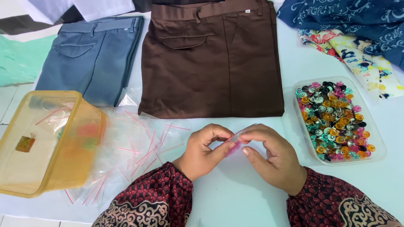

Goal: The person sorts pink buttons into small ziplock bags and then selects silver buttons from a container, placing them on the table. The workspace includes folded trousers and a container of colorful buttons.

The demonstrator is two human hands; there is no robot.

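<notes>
Both hands meet over the white table (235, 197), the left hand (204, 151) and right hand (269, 157) pinching a small clear plastic zip bag with pink pieces inside (234, 143) between fingertips. Pinched so lightly, the slippery bag could slide free and spill its contents near the clear tray of coloured round buttons (334, 122).

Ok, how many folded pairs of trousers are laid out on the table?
2. The blue-grey trousers lie at the upper left, behind the yellow plastic tub; the brown trousers lie in the middle, beyond both hands. Other fabrics along the top edge could hide more.
</notes>
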